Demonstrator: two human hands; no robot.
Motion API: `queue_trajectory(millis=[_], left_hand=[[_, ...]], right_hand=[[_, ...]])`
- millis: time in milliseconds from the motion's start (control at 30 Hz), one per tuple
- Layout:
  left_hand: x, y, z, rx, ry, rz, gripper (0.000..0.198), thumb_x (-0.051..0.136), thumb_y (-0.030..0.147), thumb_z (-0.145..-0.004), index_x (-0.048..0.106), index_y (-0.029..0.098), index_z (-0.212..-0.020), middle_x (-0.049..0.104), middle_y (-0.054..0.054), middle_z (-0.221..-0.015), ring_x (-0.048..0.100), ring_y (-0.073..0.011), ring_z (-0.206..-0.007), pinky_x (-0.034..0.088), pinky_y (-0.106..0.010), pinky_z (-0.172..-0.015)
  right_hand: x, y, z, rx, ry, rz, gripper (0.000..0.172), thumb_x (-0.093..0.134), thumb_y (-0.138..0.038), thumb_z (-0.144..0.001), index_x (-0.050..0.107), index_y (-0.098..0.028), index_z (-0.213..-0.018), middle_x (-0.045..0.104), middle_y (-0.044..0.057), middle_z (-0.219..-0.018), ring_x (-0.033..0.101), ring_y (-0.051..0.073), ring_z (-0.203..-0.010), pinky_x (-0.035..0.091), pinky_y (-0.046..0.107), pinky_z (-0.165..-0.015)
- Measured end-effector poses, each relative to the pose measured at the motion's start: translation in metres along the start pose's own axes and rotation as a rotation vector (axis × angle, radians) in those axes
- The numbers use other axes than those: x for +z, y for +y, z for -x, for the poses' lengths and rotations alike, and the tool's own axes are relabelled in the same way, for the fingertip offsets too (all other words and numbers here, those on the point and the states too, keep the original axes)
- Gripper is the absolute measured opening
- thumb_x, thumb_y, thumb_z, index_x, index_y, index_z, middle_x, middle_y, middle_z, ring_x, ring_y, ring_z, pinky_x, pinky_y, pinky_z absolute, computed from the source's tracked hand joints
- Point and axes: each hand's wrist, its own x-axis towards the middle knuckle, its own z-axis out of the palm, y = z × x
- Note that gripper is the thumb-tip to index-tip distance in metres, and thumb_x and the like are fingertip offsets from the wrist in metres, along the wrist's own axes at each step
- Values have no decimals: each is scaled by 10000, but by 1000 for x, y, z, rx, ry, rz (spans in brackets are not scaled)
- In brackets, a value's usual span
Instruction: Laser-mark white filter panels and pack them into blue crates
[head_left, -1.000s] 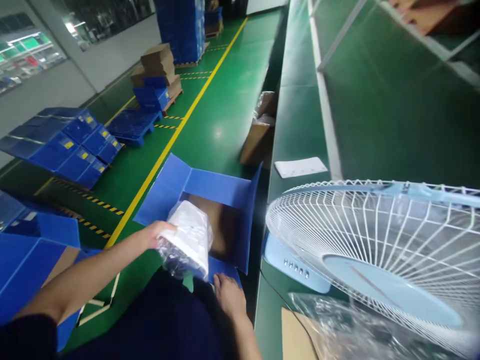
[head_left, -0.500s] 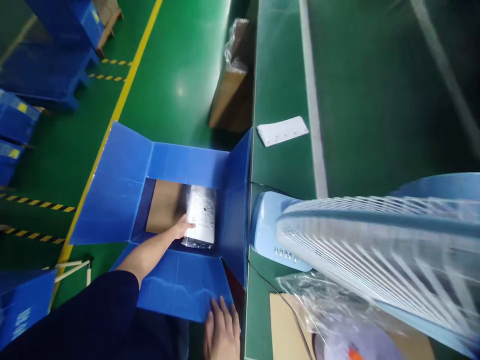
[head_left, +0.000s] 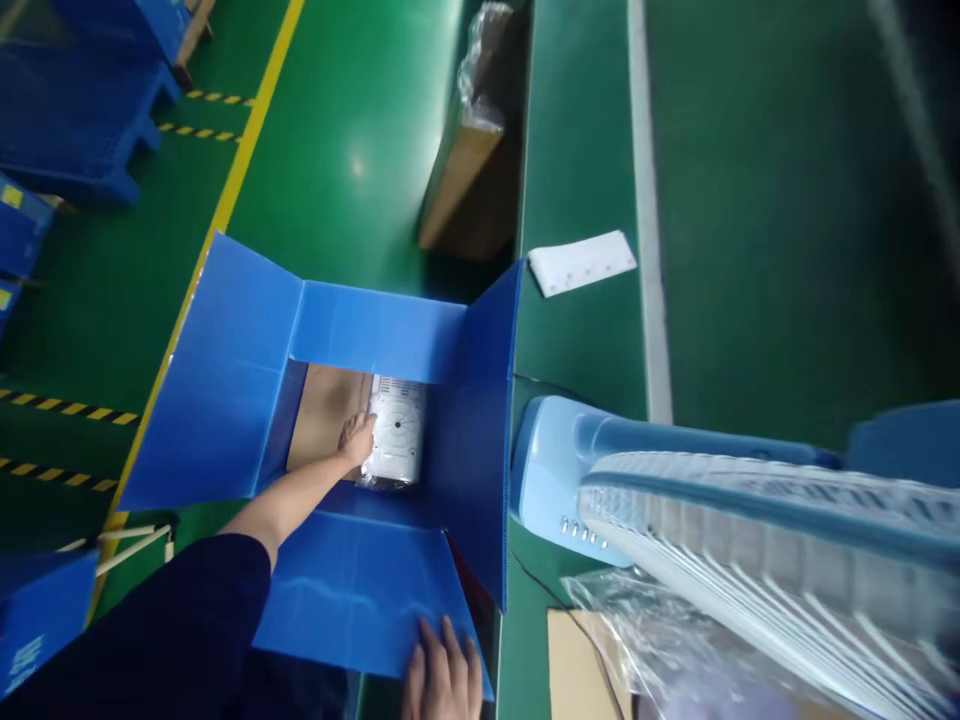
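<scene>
Since a second ago, the white bagged package (head_left: 397,432) has gone from above the blue box (head_left: 379,325) down into it. It lies in the right part of the box, just to the right of the left hand's fingers, which meet its left edge; whether they pinch it cannot be told. The left arm reaches forward and down over the front flap (head_left: 352,595), where the right hand (head_left: 442,680) rests, fingers slightly spread.

Dark navy sleeve (head_left: 180,610) (elbow-length)
</scene>
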Motion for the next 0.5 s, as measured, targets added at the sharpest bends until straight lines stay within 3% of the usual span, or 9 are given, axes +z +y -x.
queue_trajectory(millis=[100,200,300,400,500], left_hand=[[-45,34,-18,235,-5,-97,469,523,122,-1041,674,239,-1470,446,-145,-1735,218,-317,-1675,66,-484,-1376],[-93,66,-54,395,84,-449,586,407,49,-1040,626,234,-1551,349,-157,-1803,138,-330,-1719,9,-592,-1370],[-128,86,-79,429,177,-777,596,381,4,-1011,644,161,-1521,489,-255,-1690,293,-406,-1665,142,-714,-1319],[-150,97,-74,461,156,-813,474,467,21,-990,753,164,-1340,721,-233,-1406,576,-372,-1458,373,-618,-1238],[-174,112,-56,549,162,-857,431,529,65,-991,767,204,-1323,729,-204,-1402,656,-322,-1339,454,-505,-1165]], right_hand=[[2,-3,-14,-39,17,16,451,509,-513,-1087,834,-254,-1261,712,129,-1470,491,438,-1539,325,671,-1337],[1,-6,-25,-103,57,22,449,488,-525,-1105,839,-271,-1226,753,120,-1398,553,424,-1477,357,656,-1309],[-2,-6,-30,-243,119,48,478,479,-556,-1126,822,-249,-1253,759,124,-1374,565,432,-1446,428,652,-1232],[-3,-5,-34,-355,208,159,498,488,-566,-1132,825,-207,-1207,772,148,-1316,612,448,-1352,505,632,-1115],[1,-4,-39,-412,302,231,461,509,-533,-1131,839,-212,-1109,799,145,-1212,676,428,-1230,545,592,-1039]])
